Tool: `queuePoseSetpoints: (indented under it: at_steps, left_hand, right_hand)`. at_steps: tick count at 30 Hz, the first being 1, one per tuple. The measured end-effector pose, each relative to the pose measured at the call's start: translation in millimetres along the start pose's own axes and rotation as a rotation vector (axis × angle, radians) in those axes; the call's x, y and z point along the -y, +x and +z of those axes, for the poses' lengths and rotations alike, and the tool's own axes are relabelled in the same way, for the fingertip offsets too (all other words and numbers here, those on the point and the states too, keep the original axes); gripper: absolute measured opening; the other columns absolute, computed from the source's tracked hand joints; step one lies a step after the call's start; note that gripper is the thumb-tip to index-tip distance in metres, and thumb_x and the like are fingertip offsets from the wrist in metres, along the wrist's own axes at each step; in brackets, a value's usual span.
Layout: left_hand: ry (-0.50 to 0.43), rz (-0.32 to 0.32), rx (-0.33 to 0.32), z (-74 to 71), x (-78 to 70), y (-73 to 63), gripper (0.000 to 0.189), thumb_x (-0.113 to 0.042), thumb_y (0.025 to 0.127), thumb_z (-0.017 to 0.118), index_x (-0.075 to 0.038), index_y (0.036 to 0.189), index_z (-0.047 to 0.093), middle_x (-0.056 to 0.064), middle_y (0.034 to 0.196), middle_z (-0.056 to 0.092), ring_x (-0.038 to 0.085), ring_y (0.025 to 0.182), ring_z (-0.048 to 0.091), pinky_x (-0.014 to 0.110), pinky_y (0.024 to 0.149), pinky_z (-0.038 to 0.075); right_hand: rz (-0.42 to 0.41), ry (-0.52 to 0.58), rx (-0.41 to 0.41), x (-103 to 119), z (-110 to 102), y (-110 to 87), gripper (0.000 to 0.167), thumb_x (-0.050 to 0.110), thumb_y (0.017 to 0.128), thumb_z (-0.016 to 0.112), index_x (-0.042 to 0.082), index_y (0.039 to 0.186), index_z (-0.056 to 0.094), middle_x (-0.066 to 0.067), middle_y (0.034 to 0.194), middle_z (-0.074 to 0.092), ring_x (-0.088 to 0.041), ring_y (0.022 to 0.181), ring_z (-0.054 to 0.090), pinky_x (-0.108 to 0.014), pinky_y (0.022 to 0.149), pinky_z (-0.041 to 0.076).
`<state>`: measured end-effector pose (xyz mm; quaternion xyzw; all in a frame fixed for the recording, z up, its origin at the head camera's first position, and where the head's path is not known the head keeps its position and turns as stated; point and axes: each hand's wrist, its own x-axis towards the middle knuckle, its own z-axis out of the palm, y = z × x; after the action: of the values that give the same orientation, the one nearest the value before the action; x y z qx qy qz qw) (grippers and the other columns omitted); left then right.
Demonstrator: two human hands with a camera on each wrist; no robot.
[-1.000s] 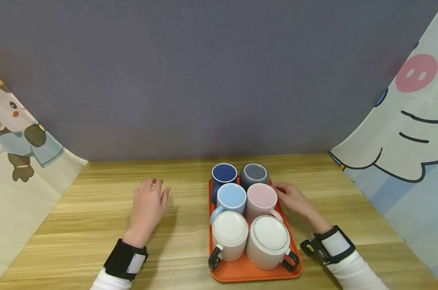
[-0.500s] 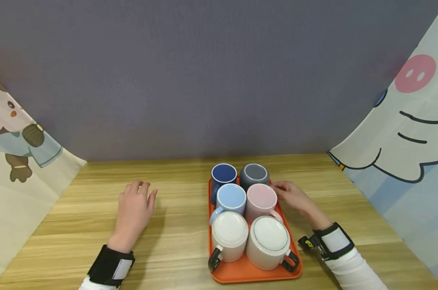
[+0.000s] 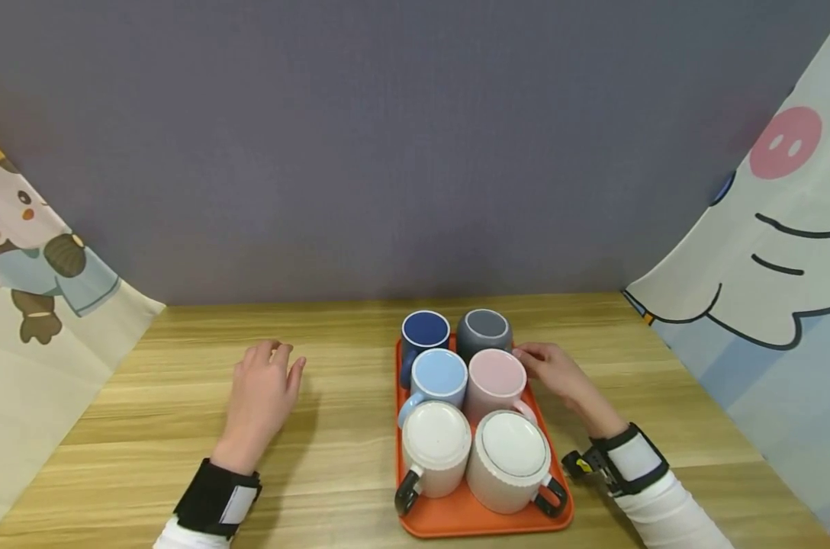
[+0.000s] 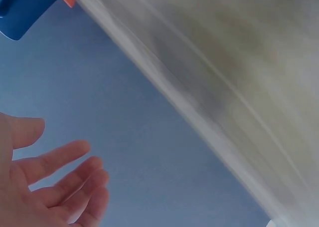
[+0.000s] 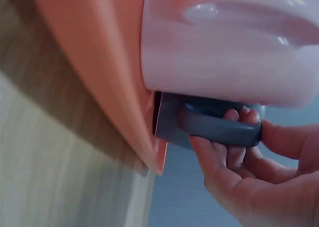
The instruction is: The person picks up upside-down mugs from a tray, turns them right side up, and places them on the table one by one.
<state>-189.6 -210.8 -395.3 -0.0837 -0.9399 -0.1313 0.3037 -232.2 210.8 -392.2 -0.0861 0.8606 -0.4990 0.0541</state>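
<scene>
My right hand (image 3: 559,374) grips the handle (image 5: 219,131) of a grey mug (image 3: 485,328), fingers through the loop and thumb against its end. That mug stands at the far right of an orange tray (image 3: 480,526). Just in front of it is a pink mug (image 3: 497,374), close to my fingers. Left of the tray, my left hand (image 3: 258,400) hovers over the wooden table, holding nothing; its fingers are loosely bent in the left wrist view. The mugs appear upside down, bases facing up.
Also on the tray are a navy mug (image 3: 425,330), a light blue mug (image 3: 439,374) and two white mugs (image 3: 436,436) with black handles at the front. A grey panel (image 3: 387,152) rises behind the table (image 3: 346,457). Printed cloths (image 3: 765,305) hang at both sides.
My left hand moved left, then slightly back to the right. The right hand keeps its place at the grey mug, which looks almost unmoved on the tray.
</scene>
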Motion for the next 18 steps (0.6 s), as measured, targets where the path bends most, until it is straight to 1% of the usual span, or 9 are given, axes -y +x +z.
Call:
queuePoseSetpoints:
  at_steps: [3,5,8,11,13,15,16,18]
  left_hand:
    - [-0.009,-0.001,-0.002,2.1,-2.9,3.7,0.033,-0.022,0.092,0.061,0.009,0.103,0.062,0.029,0.109,0.058,0.045,0.104,0.053,0.058,0.08,0.044]
    - [-0.019,-0.001,-0.011,3.9,-6.2,6.9,0.033,-0.022,0.092,0.061,0.009,0.104,0.062,0.028,0.108,0.058,0.044,0.103,0.053,0.058,0.08,0.044]
    - [-0.043,-0.009,-0.03,5.6,-11.8,10.3,0.032,-0.021,0.091,0.062,0.008,0.105,0.063,0.027,0.105,0.058,0.044,0.1,0.053,0.057,0.079,0.044]
    - [-0.073,-0.017,-0.048,6.4,-17.6,13.2,0.032,-0.02,0.091,0.063,0.008,0.105,0.063,0.026,0.103,0.059,0.043,0.098,0.054,0.055,0.08,0.043]
    - [-0.087,-0.015,-0.064,7.0,-22.4,15.9,0.032,-0.02,0.091,0.063,0.009,0.106,0.063,0.026,0.102,0.059,0.042,0.097,0.054,0.053,0.082,0.044]
    - [-0.1,-0.003,-0.083,7.4,-27.8,19.9,0.031,-0.019,0.09,0.063,0.008,0.106,0.064,0.026,0.1,0.059,0.042,0.096,0.054,0.052,0.083,0.044]
    - [-0.106,0.002,-0.091,7.7,-30.6,22.0,0.031,-0.018,0.09,0.063,0.008,0.105,0.064,0.026,0.099,0.06,0.042,0.096,0.054,0.051,0.083,0.044]
    - [-0.121,0.011,-0.11,8.1,-36.1,26.4,0.029,-0.017,0.089,0.064,0.008,0.104,0.064,0.025,0.098,0.06,0.041,0.094,0.055,0.05,0.082,0.045]
  right_hand:
    - [0.01,0.064,-0.014,1.0,0.4,0.2,0.036,0.013,0.099,0.047,-0.018,0.117,0.053,-0.014,0.098,0.066,-0.007,0.085,0.062,-0.022,0.076,0.053]
    - [0.015,0.136,-0.019,1.1,-0.6,0.4,0.036,0.012,0.1,0.045,-0.02,0.117,0.051,-0.005,0.093,0.065,-0.001,0.081,0.06,-0.019,0.075,0.052]
    - [0.015,0.263,-0.015,2.4,-2.5,0.0,0.035,0.009,0.101,0.042,-0.022,0.116,0.047,0.005,0.089,0.061,0.002,0.08,0.058,-0.017,0.077,0.052]
    - [0.023,0.382,-0.012,6.5,-6.0,-0.7,0.031,0.008,0.101,0.039,-0.02,0.113,0.047,0.005,0.088,0.058,-0.001,0.082,0.058,-0.018,0.079,0.052]
    - [0.021,0.446,-0.008,9.7,-10.1,-1.3,0.028,0.01,0.102,0.039,-0.015,0.11,0.048,0.005,0.089,0.058,-0.002,0.084,0.059,-0.018,0.081,0.052]
    - [-0.014,0.507,-0.003,10.9,-14.6,-0.7,0.025,0.014,0.101,0.042,-0.009,0.107,0.05,0.004,0.09,0.057,-0.003,0.085,0.06,-0.018,0.082,0.052]
    - [-0.049,0.554,0.011,11.0,-17.5,-0.6,0.025,0.014,0.101,0.042,-0.009,0.106,0.051,0.002,0.091,0.058,-0.005,0.086,0.06,-0.018,0.082,0.052]
    - [-0.095,0.604,0.025,11.5,-21.4,-0.3,0.023,0.017,0.101,0.045,-0.004,0.104,0.053,0.002,0.092,0.058,-0.005,0.086,0.061,-0.018,0.082,0.051]
